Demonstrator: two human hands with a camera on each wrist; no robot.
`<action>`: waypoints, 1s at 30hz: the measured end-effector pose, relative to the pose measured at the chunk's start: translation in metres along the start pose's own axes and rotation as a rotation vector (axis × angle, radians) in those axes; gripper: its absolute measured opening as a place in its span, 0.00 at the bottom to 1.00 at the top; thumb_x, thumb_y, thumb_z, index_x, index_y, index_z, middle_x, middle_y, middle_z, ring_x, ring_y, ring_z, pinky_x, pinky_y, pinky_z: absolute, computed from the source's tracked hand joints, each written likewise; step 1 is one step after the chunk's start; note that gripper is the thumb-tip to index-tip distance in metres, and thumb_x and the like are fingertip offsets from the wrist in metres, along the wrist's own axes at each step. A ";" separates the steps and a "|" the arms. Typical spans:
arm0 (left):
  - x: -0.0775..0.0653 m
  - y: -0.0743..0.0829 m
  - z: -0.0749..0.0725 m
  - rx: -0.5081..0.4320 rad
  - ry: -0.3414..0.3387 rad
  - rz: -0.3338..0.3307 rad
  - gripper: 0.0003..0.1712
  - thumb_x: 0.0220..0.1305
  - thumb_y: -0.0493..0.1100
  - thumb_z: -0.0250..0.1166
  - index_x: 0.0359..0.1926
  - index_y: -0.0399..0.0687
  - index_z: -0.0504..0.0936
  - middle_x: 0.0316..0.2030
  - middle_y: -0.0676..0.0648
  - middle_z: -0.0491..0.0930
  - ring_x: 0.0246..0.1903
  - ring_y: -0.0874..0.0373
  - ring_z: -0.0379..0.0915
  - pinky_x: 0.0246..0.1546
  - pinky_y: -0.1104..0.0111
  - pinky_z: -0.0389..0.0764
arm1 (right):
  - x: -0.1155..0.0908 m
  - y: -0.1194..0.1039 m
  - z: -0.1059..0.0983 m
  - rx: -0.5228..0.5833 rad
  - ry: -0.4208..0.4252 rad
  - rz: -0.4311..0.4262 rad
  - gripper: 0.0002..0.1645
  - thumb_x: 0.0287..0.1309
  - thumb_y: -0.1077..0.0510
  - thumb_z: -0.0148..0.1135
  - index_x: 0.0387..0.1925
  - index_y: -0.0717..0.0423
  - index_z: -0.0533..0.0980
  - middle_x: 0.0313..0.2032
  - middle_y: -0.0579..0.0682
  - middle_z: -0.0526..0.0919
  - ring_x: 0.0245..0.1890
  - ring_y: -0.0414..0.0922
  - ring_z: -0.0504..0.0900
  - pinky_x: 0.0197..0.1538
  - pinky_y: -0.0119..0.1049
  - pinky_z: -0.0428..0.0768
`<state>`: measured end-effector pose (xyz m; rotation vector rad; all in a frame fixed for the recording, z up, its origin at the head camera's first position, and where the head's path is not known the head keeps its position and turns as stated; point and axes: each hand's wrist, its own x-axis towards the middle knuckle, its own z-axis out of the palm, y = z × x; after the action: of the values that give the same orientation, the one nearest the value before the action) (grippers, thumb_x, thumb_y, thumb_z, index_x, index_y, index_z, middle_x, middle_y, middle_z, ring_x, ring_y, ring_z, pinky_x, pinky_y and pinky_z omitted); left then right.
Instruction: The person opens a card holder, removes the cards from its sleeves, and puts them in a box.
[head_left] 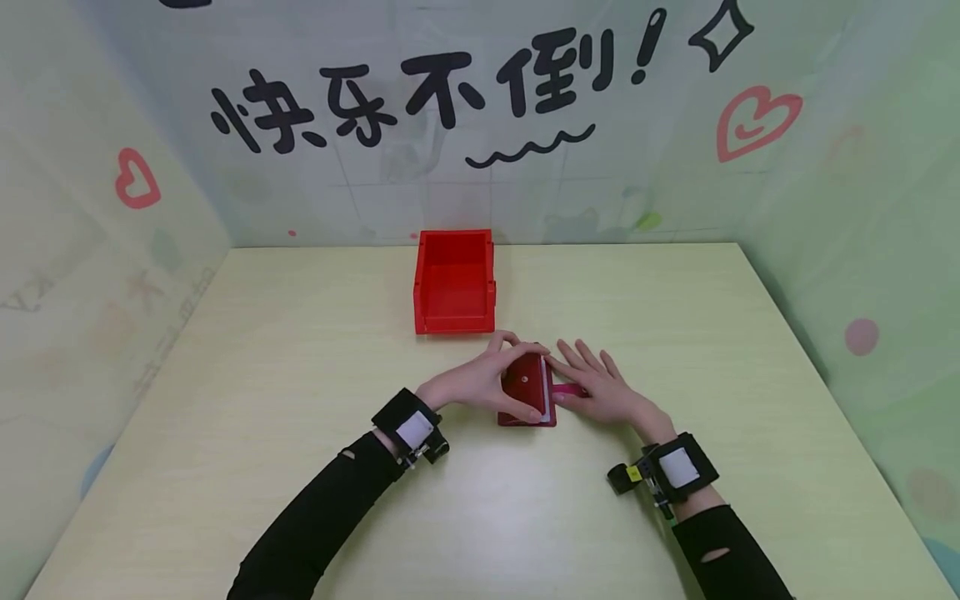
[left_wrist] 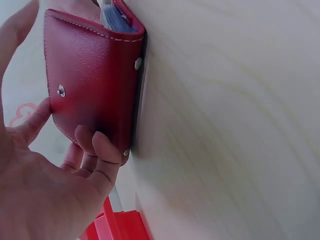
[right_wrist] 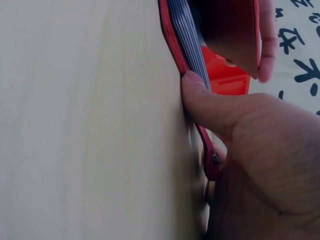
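Observation:
A dark red card wallet (head_left: 521,382) with white stitching lies on the table, its top cover lifted a little over a stack of clear card sleeves (right_wrist: 186,32). My left hand (head_left: 480,377) spans the cover and holds it, thumb at the near edge and fingers at the far edge. A metal snap stud (left_wrist: 61,90) shows on the cover. Beside the wallet's right edge, my right hand (head_left: 600,392) lies with fingers extended, its thumb (right_wrist: 200,97) touching the edge by the sleeves. The pink-red snap strap (right_wrist: 210,157) sticks out to the right, partly under this hand.
Behind the wallet, a red plastic bin (head_left: 455,287) stands near the table's back edge. The pale wooden table (head_left: 315,333) is bordered by printed backdrop walls at the back and on both sides.

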<state>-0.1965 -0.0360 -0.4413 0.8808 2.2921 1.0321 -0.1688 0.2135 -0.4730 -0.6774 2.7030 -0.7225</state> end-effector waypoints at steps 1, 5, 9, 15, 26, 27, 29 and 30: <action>0.000 0.000 -0.001 -0.019 0.008 0.004 0.50 0.51 0.52 0.78 0.72 0.66 0.61 0.67 0.46 0.56 0.68 0.52 0.60 0.55 0.60 0.82 | 0.000 0.000 0.000 0.003 -0.003 0.002 0.41 0.68 0.48 0.60 0.76 0.53 0.58 0.79 0.62 0.49 0.79 0.66 0.38 0.76 0.69 0.34; -0.003 -0.002 -0.004 -0.055 0.049 0.000 0.44 0.55 0.52 0.76 0.68 0.62 0.61 0.63 0.45 0.59 0.63 0.54 0.64 0.52 0.64 0.82 | 0.000 -0.001 -0.002 0.008 -0.015 0.006 0.41 0.68 0.47 0.59 0.77 0.51 0.57 0.80 0.61 0.47 0.80 0.66 0.38 0.76 0.69 0.34; -0.007 -0.003 -0.008 -0.069 0.094 -0.008 0.35 0.62 0.52 0.70 0.64 0.57 0.62 0.59 0.44 0.63 0.54 0.53 0.69 0.47 0.67 0.81 | 0.000 -0.001 -0.002 0.019 -0.011 0.004 0.41 0.69 0.47 0.59 0.77 0.51 0.58 0.80 0.62 0.47 0.80 0.66 0.38 0.76 0.69 0.34; -0.017 -0.009 -0.016 -0.146 0.121 -0.018 0.29 0.68 0.46 0.65 0.63 0.53 0.61 0.60 0.43 0.65 0.54 0.50 0.74 0.48 0.65 0.82 | 0.000 0.000 0.000 0.031 -0.012 0.011 0.41 0.69 0.47 0.58 0.77 0.51 0.57 0.80 0.62 0.46 0.80 0.66 0.37 0.76 0.68 0.33; -0.033 -0.022 -0.022 -0.273 0.138 -0.051 0.27 0.69 0.39 0.58 0.65 0.49 0.59 0.60 0.41 0.67 0.48 0.49 0.79 0.41 0.62 0.84 | 0.007 -0.021 0.000 -0.018 0.065 0.140 0.37 0.72 0.38 0.49 0.73 0.52 0.66 0.78 0.60 0.56 0.79 0.65 0.47 0.74 0.73 0.41; -0.034 -0.024 -0.022 -0.270 0.139 -0.055 0.28 0.68 0.39 0.57 0.65 0.50 0.59 0.61 0.42 0.67 0.48 0.49 0.79 0.42 0.62 0.84 | 0.008 -0.024 0.000 -0.031 0.070 0.153 0.39 0.69 0.35 0.52 0.73 0.52 0.66 0.77 0.60 0.57 0.79 0.65 0.48 0.74 0.73 0.43; -0.037 -0.026 -0.023 -0.272 0.142 -0.060 0.28 0.68 0.38 0.56 0.65 0.50 0.59 0.62 0.42 0.67 0.49 0.48 0.79 0.44 0.63 0.83 | 0.011 -0.027 0.000 -0.062 0.071 0.170 0.45 0.63 0.32 0.59 0.73 0.52 0.66 0.77 0.60 0.59 0.78 0.65 0.51 0.72 0.75 0.46; -0.038 -0.027 -0.024 -0.272 0.143 -0.064 0.28 0.68 0.38 0.56 0.65 0.49 0.59 0.62 0.42 0.68 0.49 0.48 0.79 0.45 0.63 0.82 | 0.011 -0.029 0.000 -0.079 0.069 0.178 0.47 0.60 0.32 0.62 0.73 0.52 0.66 0.76 0.60 0.60 0.77 0.65 0.52 0.72 0.75 0.48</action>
<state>-0.1954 -0.0882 -0.4421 0.6376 2.2068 1.3763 -0.1680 0.1856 -0.4589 -0.4286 2.8223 -0.6081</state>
